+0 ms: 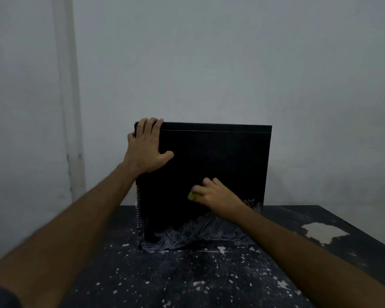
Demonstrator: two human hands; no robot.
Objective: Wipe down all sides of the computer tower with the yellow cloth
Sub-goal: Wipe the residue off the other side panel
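A black computer tower (220, 156) stands upright on a dark table, its broad side panel facing me. My left hand (146, 147) lies on the panel's upper left corner, fingers hooked over the top edge and thumb spread across the panel. My right hand (213, 194) presses the bunched yellow cloth (192, 196) against the lower middle of the panel; only a small yellow corner shows beside the fingers. Pale wavy streaks mark the bottom of the panel.
The dark table (187, 278) is flecked with white paint spots, with a large white patch (322, 232) at the right. A plain grey wall (209, 63) rises just behind the tower. A pale vertical strip (69, 107) runs down the wall at the left.
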